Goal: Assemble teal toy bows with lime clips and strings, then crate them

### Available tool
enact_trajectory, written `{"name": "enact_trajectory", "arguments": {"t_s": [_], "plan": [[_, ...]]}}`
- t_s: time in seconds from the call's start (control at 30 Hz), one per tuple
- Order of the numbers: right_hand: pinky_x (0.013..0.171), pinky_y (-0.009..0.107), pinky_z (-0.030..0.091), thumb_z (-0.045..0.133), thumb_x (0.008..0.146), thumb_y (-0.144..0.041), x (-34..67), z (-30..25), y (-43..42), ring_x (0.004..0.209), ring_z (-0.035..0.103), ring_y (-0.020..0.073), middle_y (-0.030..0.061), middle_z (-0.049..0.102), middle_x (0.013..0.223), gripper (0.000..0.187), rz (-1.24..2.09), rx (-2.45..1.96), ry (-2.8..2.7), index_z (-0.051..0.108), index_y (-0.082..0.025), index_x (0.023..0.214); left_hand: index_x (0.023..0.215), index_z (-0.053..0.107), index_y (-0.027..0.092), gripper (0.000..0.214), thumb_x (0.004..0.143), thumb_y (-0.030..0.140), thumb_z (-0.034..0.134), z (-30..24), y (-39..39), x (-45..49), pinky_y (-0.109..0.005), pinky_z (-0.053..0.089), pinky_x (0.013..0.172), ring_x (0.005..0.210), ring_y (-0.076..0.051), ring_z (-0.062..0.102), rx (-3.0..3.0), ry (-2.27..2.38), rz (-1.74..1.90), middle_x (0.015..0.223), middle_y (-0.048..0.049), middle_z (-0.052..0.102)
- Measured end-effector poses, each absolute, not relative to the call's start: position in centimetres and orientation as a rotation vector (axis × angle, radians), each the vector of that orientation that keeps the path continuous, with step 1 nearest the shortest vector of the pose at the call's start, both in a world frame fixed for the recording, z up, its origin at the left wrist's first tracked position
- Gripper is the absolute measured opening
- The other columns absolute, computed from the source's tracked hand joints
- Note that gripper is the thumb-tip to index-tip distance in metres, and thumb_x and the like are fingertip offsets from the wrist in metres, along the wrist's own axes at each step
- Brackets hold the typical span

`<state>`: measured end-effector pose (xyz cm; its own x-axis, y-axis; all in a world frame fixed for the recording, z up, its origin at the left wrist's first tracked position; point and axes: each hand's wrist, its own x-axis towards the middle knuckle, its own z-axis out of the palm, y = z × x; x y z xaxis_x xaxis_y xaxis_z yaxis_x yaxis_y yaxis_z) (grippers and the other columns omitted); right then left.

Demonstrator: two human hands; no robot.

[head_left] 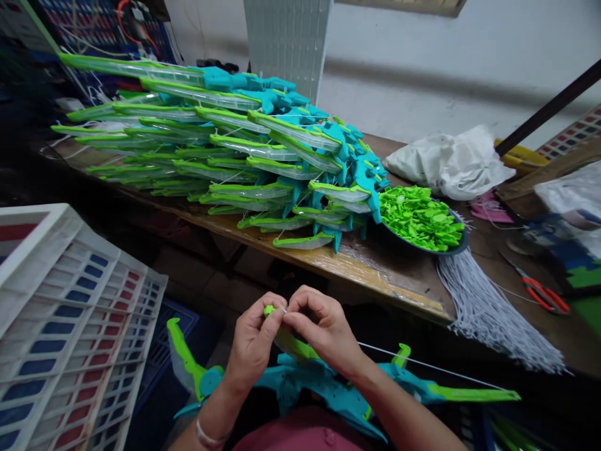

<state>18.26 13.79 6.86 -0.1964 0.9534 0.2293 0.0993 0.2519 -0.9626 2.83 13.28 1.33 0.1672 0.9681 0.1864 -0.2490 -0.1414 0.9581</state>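
My left hand and my right hand meet low in the middle, both pinched on the green tip of a teal and green toy bow that lies across my lap. A thin white string runs from my fingers toward the bow's right limb. Fingertips of both hands press together around the tip and the string end.
A big stack of finished teal and green bows fills the wooden table. A dark dish of small green parts, a bundle of white strings, red scissors and a white bag lie right. White crates stand left.
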Motion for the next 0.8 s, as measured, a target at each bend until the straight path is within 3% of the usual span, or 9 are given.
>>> {"name": "enact_trajectory", "arguments": {"t_s": [0.13, 0.27, 0.37, 0.53, 0.67, 0.8], "plan": [[0.072, 0.024, 0.043, 0.058, 0.098, -0.021, 18.7, 7.5, 13.7, 0.077, 0.052, 0.011, -0.0004, 0.056, 0.085, 0.017, 1.064, -1.041, -1.651, 0.055, -0.018, 0.082, 0.095, 0.062, 0.022, 0.013, 0.104, 0.028, 0.054, 1.5, 13.6, 2.8, -0.027, 0.04, 0.079, 0.087, -0.016, 0.05, 1.241, 0.765, 1.28, 0.092, -0.0003, 0.053], [0.071, 0.024, 0.041, 0.054, 0.099, -0.02, 19.0, 8.5, 13.6, 0.076, 0.051, 0.0109, -0.0009, 0.056, 0.084, 0.01, 0.998, -1.099, -1.775, 0.057, -0.018, 0.09, 0.098, 0.063, 0.022, 0.013, 0.104, 0.028, 0.054, 1.9, 13.7, 2.7, -0.027, 0.042, 0.081, 0.091, -0.017, 0.053, 1.255, 0.735, 1.236, 0.096, -0.0015, 0.056], [0.068, 0.023, 0.04, 0.058, 0.096, -0.02, 18.8, 9.4, 13.7, 0.074, 0.051, 0.0107, -0.0005, 0.059, 0.083, 0.006, 1.137, -1.074, -1.667, 0.063, -0.018, 0.094, 0.103, 0.063, 0.023, 0.011, 0.104, 0.028, 0.054, 1.8, 13.7, 3.0, -0.027, 0.043, 0.08, 0.09, -0.016, 0.054, 1.254, 0.7, 1.227, 0.099, -0.0017, 0.057], [0.061, 0.022, 0.038, 0.07, 0.089, -0.027, 18.8, 12.1, 13.4, 0.067, 0.048, 0.0093, -0.001, 0.055, 0.073, 0.016, 1.607, -0.929, -1.204, 0.068, -0.016, 0.078, 0.103, 0.062, 0.023, 0.008, 0.104, 0.021, 0.054, 1.3, 14.0, 3.7, -0.025, 0.044, 0.073, 0.079, -0.011, 0.054, 1.18, 0.61, 1.312, 0.097, -0.0001, 0.055], [0.058, 0.018, 0.035, 0.074, 0.088, -0.022, 19.4, 13.6, 12.8, 0.065, 0.046, 0.0056, -0.0011, 0.061, 0.079, 0.007, 1.605, -0.834, -1.089, 0.075, -0.019, 0.082, 0.094, 0.062, 0.022, 0.011, 0.103, 0.022, 0.055, 1.0, 14.2, 3.7, -0.027, 0.045, 0.069, 0.071, -0.011, 0.055, 1.168, 0.527, 1.346, 0.092, 0.0005, 0.053], [0.057, 0.017, 0.037, 0.072, 0.091, -0.025, 19.4, 12.0, 12.7, 0.06, 0.047, 0.0052, -0.0022, 0.059, 0.069, 0.01, 1.579, -0.914, -1.129, 0.08, -0.023, 0.095, 0.093, 0.063, 0.021, 0.011, 0.102, 0.023, 0.056, 1.2, 13.4, 3.5, -0.028, 0.044, 0.066, 0.073, -0.013, 0.055, 1.156, 0.561, 1.323, 0.091, -0.0007, 0.053]]}}
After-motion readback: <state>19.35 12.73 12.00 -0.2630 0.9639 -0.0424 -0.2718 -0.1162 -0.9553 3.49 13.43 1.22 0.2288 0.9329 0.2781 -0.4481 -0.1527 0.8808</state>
